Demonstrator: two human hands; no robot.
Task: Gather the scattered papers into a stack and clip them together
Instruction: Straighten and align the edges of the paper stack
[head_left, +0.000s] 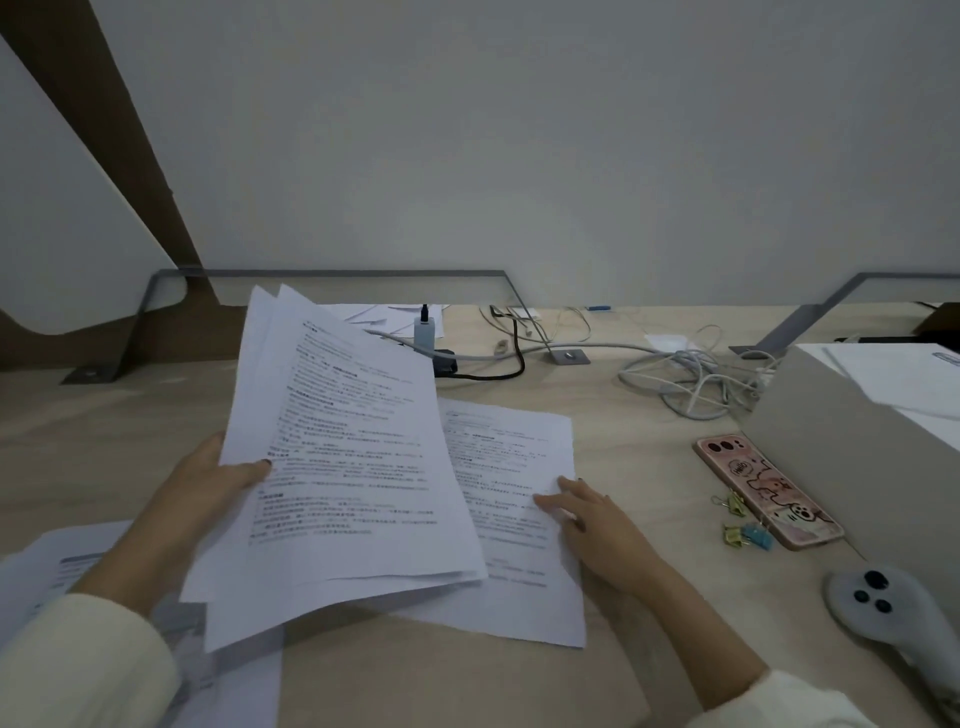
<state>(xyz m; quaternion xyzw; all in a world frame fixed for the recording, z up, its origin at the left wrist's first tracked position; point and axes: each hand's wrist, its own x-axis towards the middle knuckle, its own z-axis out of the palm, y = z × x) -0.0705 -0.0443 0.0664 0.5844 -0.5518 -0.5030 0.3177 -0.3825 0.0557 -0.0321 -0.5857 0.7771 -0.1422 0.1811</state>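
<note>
From the head camera, the person's left hand (208, 483) is gripping a bundle of papers (343, 457) at its left edge. The thumb is lying on top and the fingers are hidden underneath. The bundle is tilting up off the desk (104, 441) in the middle of the frame, and its edges are fanning out unevenly at the top and bottom.

The right hand (587, 519) is resting just right of centre with its fingers straight, pressing flat on a single sheet (509, 447). That sheet is lying on the desk, partly tucked under the raised bundle.

More loose papers (52, 566) are lying at the lower left under the left sleeve, and a few others (363, 314) are showing at the back behind the bundle. The clips (748, 535) are sitting at the right, touching or just beside a phone (769, 488), well apart from both hands.

The step in hand looks like collecting this flat sheet. To do it well, the right hand should be sliding the sheet toward the bundle rather than pinching its middle, which would crease it. It should then be feeding the sheet under or onto the bundle with the print facing the same way.

The left hand needs a firm hold near the edge so the fanned pages are not slipping out. Squaring the edges is better left until every sheet is in.
</note>
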